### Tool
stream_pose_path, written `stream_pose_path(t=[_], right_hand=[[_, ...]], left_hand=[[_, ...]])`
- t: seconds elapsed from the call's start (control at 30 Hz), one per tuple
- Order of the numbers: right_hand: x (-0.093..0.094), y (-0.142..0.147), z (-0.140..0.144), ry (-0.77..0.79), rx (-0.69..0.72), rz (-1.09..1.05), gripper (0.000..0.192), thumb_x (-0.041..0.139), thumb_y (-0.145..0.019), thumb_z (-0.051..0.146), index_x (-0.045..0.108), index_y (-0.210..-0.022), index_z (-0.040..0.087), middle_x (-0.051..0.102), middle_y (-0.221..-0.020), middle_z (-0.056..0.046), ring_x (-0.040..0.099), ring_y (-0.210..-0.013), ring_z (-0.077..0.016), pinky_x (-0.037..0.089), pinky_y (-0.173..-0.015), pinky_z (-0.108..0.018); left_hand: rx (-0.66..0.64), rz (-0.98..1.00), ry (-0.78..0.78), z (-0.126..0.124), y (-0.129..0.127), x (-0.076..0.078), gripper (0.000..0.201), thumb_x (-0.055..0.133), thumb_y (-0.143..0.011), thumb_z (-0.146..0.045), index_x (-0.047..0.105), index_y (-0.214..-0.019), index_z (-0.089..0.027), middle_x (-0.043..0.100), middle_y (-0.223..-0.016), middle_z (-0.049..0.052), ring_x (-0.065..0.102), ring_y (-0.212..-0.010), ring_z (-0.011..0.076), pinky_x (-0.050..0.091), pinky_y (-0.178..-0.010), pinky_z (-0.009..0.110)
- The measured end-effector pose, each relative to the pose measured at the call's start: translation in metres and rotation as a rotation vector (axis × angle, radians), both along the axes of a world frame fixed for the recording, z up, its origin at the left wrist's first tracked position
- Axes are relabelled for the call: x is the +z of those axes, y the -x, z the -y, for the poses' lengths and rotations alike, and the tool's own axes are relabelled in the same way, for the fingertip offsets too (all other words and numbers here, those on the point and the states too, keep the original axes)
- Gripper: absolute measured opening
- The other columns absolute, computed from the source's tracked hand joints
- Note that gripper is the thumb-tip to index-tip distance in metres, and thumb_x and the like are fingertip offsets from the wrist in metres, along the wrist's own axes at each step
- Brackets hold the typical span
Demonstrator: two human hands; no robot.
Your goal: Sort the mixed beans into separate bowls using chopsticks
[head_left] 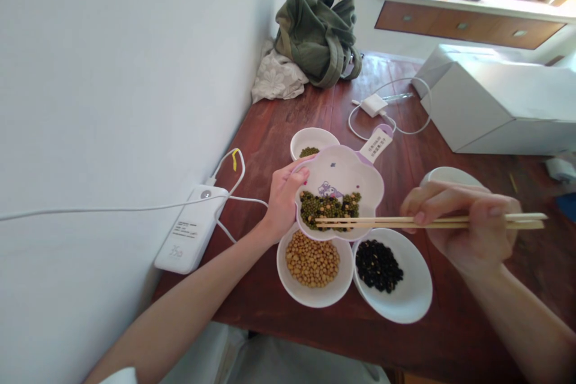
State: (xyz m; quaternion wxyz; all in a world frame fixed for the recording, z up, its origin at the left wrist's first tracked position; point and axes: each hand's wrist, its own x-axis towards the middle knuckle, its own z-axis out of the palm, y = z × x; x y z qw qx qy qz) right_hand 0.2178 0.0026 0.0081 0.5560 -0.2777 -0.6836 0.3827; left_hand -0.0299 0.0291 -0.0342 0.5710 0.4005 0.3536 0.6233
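Observation:
My left hand grips the rim of a flower-shaped, purple-edged bowl with a handle, tilted toward me. Inside it lie mung beans mixed with some yellow and dark beans. My right hand is closed around a pair of chopsticks, whose tips reach into the beans; I cannot tell if they pinch one. Below the held bowl stand a white bowl of soybeans and a white bowl of black beans. Behind it, a partly hidden white bowl contains mung beans.
Another white bowl is partly hidden behind my right hand. A power bank with cables lies by the wall. Farther back are a white charger, a green bag and a large white box on the wooden table.

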Motion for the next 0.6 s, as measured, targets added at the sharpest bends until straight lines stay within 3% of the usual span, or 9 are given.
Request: stream_pose_path(t=[0.2, 0.43, 0.6], right_hand=[[-0.0014, 0.0054, 0.0046, 0.015, -0.01, 0.024, 0.054, 0.042, -0.107, 0.047, 0.081, -0.081, 0.019, 0.074, -0.075, -0.01, 0.071, -0.059, -0.0236, 0.053, -0.041, -0.035], [-0.0063, 0.0061, 0.0048, -0.032, -0.021, 0.073, 0.058, 0.039, -0.108, 0.049, 0.078, -0.077, 0.02, 0.073, -0.068, -0.009, 0.075, -0.068, -0.0266, 0.058, -0.052, -0.038], [-0.009, 0.0066, 0.0056, 0.011, -0.003, 0.061, 0.056, 0.038, -0.109, 0.046, 0.08, -0.081, 0.021, 0.075, -0.074, -0.009, 0.076, -0.073, -0.0279, 0.061, -0.058, -0.042]], left_hand=[[-0.003, 0.005, 0.013, -0.0002, -0.0004, -0.0013, 0.031, 0.069, -0.086, -0.039, 0.084, -0.103, -0.018, 0.077, -0.084, 0.005, 0.066, -0.074, 0.0173, 0.051, -0.067, 0.026], [-0.016, -0.012, -0.024, -0.0001, 0.0003, -0.0004, 0.031, 0.068, -0.088, -0.038, 0.085, -0.105, -0.018, 0.078, -0.087, 0.005, 0.067, -0.075, 0.0175, 0.052, -0.071, 0.026], [-0.022, -0.009, -0.008, -0.0003, 0.0012, -0.0004, 0.035, 0.068, -0.089, -0.039, 0.083, -0.112, -0.018, 0.08, -0.093, 0.007, 0.071, -0.089, 0.0214, 0.054, -0.077, 0.028]])
